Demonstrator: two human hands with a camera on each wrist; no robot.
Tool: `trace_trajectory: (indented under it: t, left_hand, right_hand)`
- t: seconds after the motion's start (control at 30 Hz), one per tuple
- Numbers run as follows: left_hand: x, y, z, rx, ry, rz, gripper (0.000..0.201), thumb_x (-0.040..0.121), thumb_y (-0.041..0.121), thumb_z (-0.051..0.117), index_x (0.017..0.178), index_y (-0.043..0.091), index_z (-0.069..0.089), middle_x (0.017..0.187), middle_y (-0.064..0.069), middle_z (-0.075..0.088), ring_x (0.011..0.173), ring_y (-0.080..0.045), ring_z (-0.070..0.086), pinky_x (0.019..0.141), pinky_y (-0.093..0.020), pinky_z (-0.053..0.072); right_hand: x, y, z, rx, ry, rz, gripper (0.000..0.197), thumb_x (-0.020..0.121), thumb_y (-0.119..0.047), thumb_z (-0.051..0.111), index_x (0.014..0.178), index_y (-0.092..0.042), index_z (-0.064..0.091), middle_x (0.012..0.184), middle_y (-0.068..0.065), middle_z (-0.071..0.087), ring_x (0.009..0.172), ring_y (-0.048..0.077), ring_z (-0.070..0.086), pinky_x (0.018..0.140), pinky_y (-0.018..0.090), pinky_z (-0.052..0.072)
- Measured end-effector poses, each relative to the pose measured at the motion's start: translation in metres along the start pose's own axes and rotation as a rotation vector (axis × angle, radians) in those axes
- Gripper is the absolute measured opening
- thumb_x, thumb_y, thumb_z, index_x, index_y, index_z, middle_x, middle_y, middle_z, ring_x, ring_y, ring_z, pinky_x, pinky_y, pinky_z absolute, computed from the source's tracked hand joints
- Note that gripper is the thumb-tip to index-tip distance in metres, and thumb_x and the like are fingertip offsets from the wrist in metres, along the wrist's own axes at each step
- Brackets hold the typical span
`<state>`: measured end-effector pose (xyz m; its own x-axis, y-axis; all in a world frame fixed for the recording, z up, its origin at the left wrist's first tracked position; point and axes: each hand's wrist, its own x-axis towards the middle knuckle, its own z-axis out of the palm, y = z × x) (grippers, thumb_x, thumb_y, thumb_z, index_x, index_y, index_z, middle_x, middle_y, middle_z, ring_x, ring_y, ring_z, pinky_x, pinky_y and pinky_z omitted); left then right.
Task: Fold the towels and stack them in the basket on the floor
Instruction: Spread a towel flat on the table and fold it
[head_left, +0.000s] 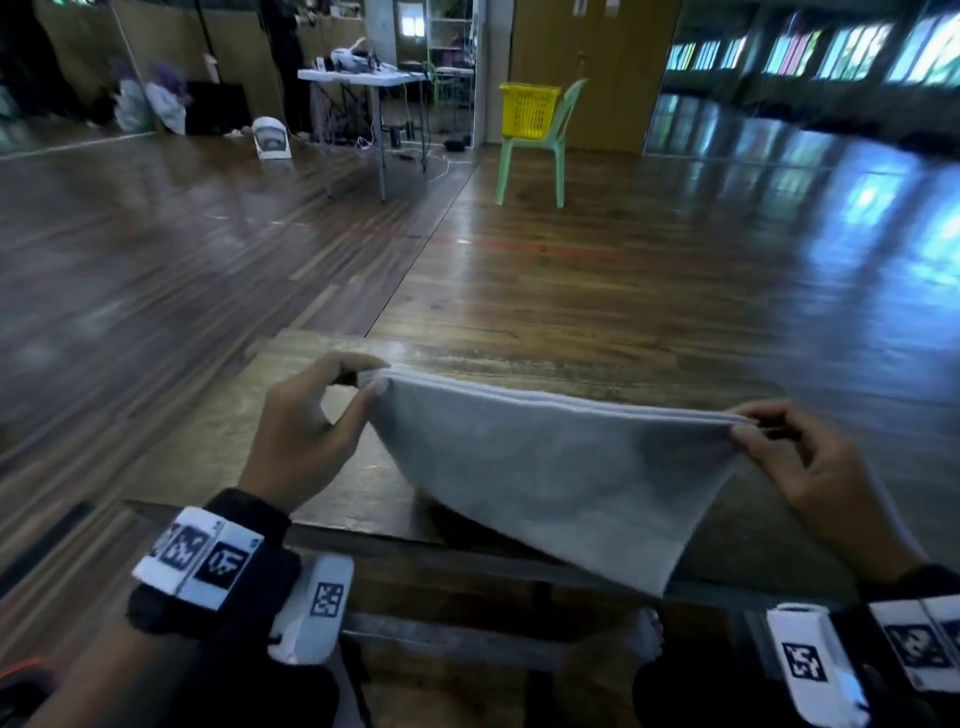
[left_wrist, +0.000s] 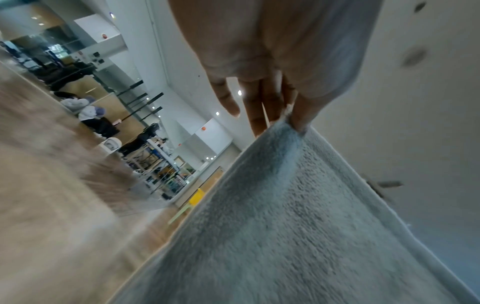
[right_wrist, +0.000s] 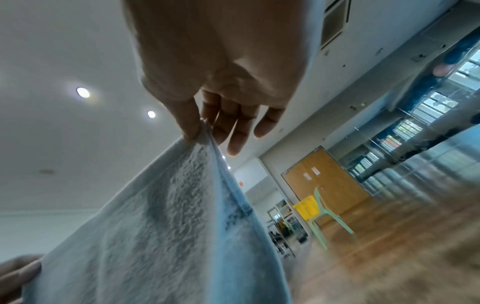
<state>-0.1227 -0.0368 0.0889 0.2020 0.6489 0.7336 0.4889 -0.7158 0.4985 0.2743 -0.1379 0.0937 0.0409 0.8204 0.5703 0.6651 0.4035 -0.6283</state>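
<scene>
A grey towel (head_left: 550, 467), doubled over, hangs stretched between my two hands above a wooden table (head_left: 322, 493). My left hand (head_left: 306, 431) pinches its upper left corner between thumb and fingers. My right hand (head_left: 800, 457) pinches the upper right corner the same way. The towel's lower part sags toward the table's near edge. In the left wrist view the left hand (left_wrist: 285, 82) nips the towel (left_wrist: 272, 226) corner; the right wrist view shows the right hand (right_wrist: 221, 92) holding the towel (right_wrist: 155, 226) edge. A yellow basket (head_left: 529, 110) sits on a green chair (head_left: 540, 145) far across the room.
A wide polished wooden floor (head_left: 623, 249) lies beyond the table. At the back left stand a white folding table (head_left: 363, 78) with gear, cables and a small fan (head_left: 271, 137). Windows line the right wall.
</scene>
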Motion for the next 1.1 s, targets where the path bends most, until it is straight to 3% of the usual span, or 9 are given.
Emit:
trace_trajectory:
  t: [0.07,0.17,0.3,0.4,0.6,0.67,0.73,0.8,1.1]
  left_hand:
    - [0.015,0.01,-0.012,0.014,0.029,0.018,0.014,0.088,0.043,0.051,0.098,0.036,0.059,0.091,0.031,0.061,0.086,0.01,0.057,0.076,-0.009,0.042]
    - [0.029,0.012,-0.017,0.045,0.001,0.066,0.013,0.09,0.046,0.049,0.097,0.039,0.057,0.092,0.039,0.058,0.085,0.014,0.056,0.074,-0.005,0.04]
    - [0.034,-0.012,-0.002,0.2,-0.126,0.174,0.03,0.09,0.037,0.047,0.093,0.012,0.065,0.084,0.013,0.065,0.076,-0.004,0.059,0.07,-0.017,0.039]
    - [0.031,-0.034,0.014,0.284,-0.168,0.115,0.026,0.088,0.036,0.046,0.09,0.015,0.063,0.08,0.002,0.067,0.075,-0.019,0.062,0.074,-0.034,0.046]
    - [0.032,-0.057,0.038,0.344,-0.086,0.034,0.011,0.087,0.025,0.056,0.095,0.021,0.061,0.086,0.002,0.068,0.081,-0.021,0.062,0.08,-0.045,0.048]
    - [0.027,-0.066,0.044,0.341,-0.115,0.024,0.013,0.088,0.027,0.055,0.098,0.021,0.061,0.089,0.003,0.069,0.081,-0.019,0.065,0.08,-0.046,0.048]
    - [0.014,-0.077,0.051,0.355,-0.221,0.016,0.019,0.088,0.033,0.052,0.099,0.022,0.062,0.09,0.004,0.07,0.082,-0.017,0.066,0.08,-0.045,0.048]
    - [-0.003,-0.089,0.056,0.382,-0.389,-0.005,0.024,0.086,0.04,0.047,0.098,0.025,0.062,0.09,0.008,0.068,0.083,-0.015,0.065,0.082,-0.043,0.047]
    - [-0.045,-0.108,0.073,0.521,-1.079,-0.167,0.013,0.084,0.03,0.057,0.092,0.021,0.061,0.097,0.001,0.064,0.088,-0.02,0.059,0.07,-0.028,0.039]
  right_hand:
    - [0.01,-0.017,-0.012,0.016,0.055,-0.023,0.007,0.085,-0.047,0.058,0.09,-0.05,0.059,0.091,-0.029,0.064,0.083,-0.008,0.058,0.078,0.007,0.044]
    - [0.023,-0.024,-0.018,-0.027,0.081,-0.06,0.026,0.086,-0.025,0.06,0.089,-0.051,0.059,0.09,-0.032,0.063,0.083,-0.012,0.056,0.079,0.006,0.042]
    - [0.035,0.013,-0.005,-0.081,0.01,0.017,0.032,0.085,-0.021,0.062,0.086,-0.053,0.058,0.088,-0.032,0.062,0.079,-0.011,0.055,0.074,0.003,0.04]
    - [0.042,0.046,0.013,-0.109,-0.033,0.076,0.042,0.086,-0.009,0.063,0.084,-0.05,0.059,0.087,-0.028,0.064,0.076,-0.01,0.056,0.071,0.002,0.04]
    - [0.06,0.072,0.04,-0.211,0.053,-0.002,0.013,0.087,-0.009,0.061,0.096,-0.018,0.063,0.092,0.001,0.063,0.081,-0.013,0.053,0.076,0.0,0.037]
    - [0.059,0.084,0.048,-0.267,0.048,-0.041,0.012,0.086,-0.015,0.059,0.096,-0.012,0.064,0.091,0.003,0.064,0.08,0.0,0.055,0.08,0.013,0.043]
    - [0.048,0.099,0.056,-0.345,-0.045,-0.061,0.013,0.083,-0.011,0.061,0.095,-0.008,0.065,0.09,0.008,0.064,0.083,0.018,0.058,0.078,0.032,0.046]
    - [0.031,0.114,0.063,-0.39,-0.176,-0.069,0.019,0.078,0.001,0.068,0.095,-0.007,0.065,0.087,0.01,0.065,0.08,0.024,0.06,0.075,0.029,0.046]
    - [-0.025,0.131,0.082,-0.324,-0.594,0.07,0.016,0.076,-0.016,0.075,0.087,-0.025,0.068,0.083,-0.013,0.062,0.081,0.002,0.054,0.075,0.023,0.045]
